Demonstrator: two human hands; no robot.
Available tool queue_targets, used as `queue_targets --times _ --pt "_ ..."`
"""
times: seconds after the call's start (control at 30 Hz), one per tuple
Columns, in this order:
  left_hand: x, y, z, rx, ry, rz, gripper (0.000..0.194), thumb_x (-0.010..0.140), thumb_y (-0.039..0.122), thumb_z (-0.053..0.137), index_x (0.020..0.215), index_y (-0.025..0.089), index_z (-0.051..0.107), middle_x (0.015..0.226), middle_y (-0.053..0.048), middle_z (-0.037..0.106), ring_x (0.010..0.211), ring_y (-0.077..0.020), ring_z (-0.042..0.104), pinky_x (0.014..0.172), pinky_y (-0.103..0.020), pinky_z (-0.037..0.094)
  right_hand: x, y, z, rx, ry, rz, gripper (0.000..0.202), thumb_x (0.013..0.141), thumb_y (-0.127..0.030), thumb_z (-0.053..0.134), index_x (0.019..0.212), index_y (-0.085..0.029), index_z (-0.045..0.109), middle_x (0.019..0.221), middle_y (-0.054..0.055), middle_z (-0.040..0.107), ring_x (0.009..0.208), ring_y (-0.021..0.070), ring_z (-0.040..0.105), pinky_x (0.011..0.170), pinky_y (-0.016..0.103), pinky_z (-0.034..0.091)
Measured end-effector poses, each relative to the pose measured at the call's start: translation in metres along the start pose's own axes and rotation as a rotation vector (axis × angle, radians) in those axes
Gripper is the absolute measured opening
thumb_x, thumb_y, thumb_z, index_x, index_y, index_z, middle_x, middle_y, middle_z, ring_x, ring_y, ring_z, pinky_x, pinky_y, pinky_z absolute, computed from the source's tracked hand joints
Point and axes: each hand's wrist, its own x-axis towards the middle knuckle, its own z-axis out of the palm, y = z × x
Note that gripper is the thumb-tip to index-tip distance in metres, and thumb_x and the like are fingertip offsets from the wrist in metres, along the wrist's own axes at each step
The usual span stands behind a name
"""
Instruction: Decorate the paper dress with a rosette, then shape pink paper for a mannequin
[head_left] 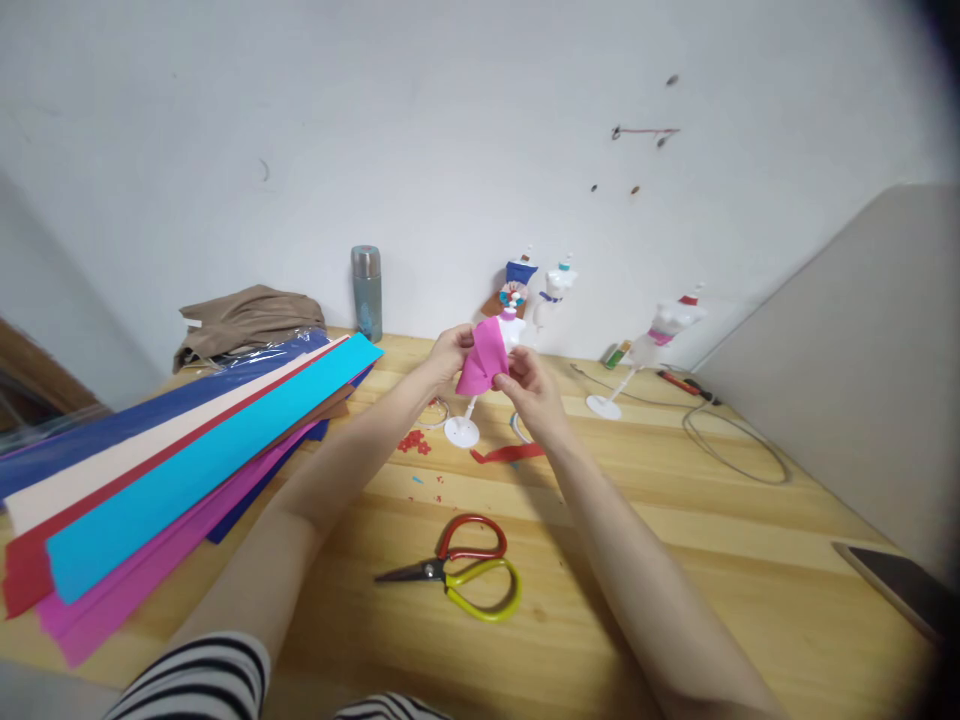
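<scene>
A piece of pink paper [484,358] is stretched between my two hands, in front of a small white mannequin [511,328] with a round base. My left hand [453,352] pinches the paper's upper left edge. At its lower right corner, my right hand [531,388] grips the paper between thumb and fingers. The paper covers much of the mannequin's torso. Below the hands, scissors [480,572] with one red and one yellow handle lie on the wooden table [345,610]. Red scraps [415,442] and a red strip [510,454] lie around the mannequin's base.
Coloured paper sheets [202,450] spread over the left side, before a brown cloth [251,318]. A flask [367,293] stands by the wall. More mannequins [559,282] stand behind, another [667,325] at right, near a cable [694,440]. A dark flat device [896,585] lies far right.
</scene>
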Motion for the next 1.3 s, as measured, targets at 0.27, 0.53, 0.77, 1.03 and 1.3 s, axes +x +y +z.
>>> queue_targets --times 0.27,0.53,0.77,1.03,1.3 --pt "-0.026 0.019 -0.008 -0.017 -0.062 -0.036 0.025 0.074 0.03 0.081 0.091 0.014 0.073 0.093 -0.009 0.075 0.08 -0.0175 0.068 0.078 -0.031 0.05 -0.001 0.002 -0.001 -0.009 0.041 -0.004 0.048 0.078 -0.048 0.08 0.116 -0.028 0.058 0.103 0.005 0.074 0.088 0.0225 0.067 0.08 0.04 0.058" --pt "-0.033 0.018 -0.002 -0.032 -0.05 -0.085 0.051 0.091 0.063 0.068 0.1 0.013 0.075 0.103 -0.014 0.079 0.1 -0.0274 0.072 0.089 -0.036 0.052 -0.002 -0.002 0.0 -0.023 0.041 -0.002 0.053 0.078 -0.049 0.08 0.122 -0.027 0.061 0.104 0.006 0.076 0.09 0.0238 0.069 0.08 0.042 0.058" --pt "-0.034 0.009 -0.007 -0.077 -0.123 -0.084 0.063 0.092 0.074 0.062 0.109 0.014 0.074 0.115 -0.017 0.078 0.117 -0.0323 0.069 0.101 -0.043 0.053 -0.003 -0.002 0.0 -0.015 0.064 0.009 0.049 0.077 -0.049 0.082 0.117 -0.026 0.063 0.107 0.007 0.075 0.092 0.0232 0.07 0.08 0.042 0.061" --pt "-0.031 0.005 -0.015 -0.07 -0.113 -0.084 0.06 0.088 0.072 0.067 0.105 0.015 0.071 0.114 -0.015 0.077 0.111 -0.0297 0.07 0.095 -0.041 0.054 -0.005 -0.003 -0.001 -0.029 0.06 0.015 0.046 0.079 -0.048 0.081 0.115 -0.025 0.065 0.107 0.007 0.075 0.093 0.0225 0.07 0.079 0.041 0.061" --pt "-0.036 0.018 -0.02 0.001 -0.105 0.014 0.043 0.073 0.039 0.085 0.109 0.017 0.075 0.116 -0.013 0.077 0.105 -0.0263 0.071 0.089 -0.036 0.053 -0.007 -0.013 -0.002 -0.037 0.064 0.023 0.051 0.072 -0.054 0.088 0.111 -0.026 0.068 0.111 0.007 0.076 0.098 0.026 0.071 0.091 0.048 0.062"
